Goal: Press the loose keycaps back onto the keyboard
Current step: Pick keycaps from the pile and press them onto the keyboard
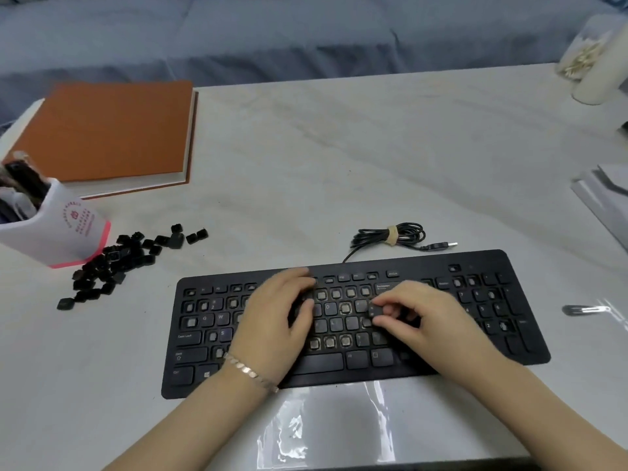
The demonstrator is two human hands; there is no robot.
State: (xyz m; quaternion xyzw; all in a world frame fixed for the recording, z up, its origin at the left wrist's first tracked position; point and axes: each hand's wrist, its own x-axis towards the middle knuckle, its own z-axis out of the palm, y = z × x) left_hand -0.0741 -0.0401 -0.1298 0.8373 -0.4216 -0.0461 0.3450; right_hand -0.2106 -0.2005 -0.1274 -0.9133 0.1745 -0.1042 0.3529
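Soft, even light; plastic sheet (326,426) glares; edges blurred.

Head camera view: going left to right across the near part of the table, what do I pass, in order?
White pen holder → pile of loose keycaps → left hand resting on the keyboard → right hand pinching a keycap → metal clip.

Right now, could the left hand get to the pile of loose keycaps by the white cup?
Probably yes. The left hand rests on the keyboard, only bare table lies between it and the pile of keycaps, and the white cup stands behind the pile. The right hand pinches one keycap.
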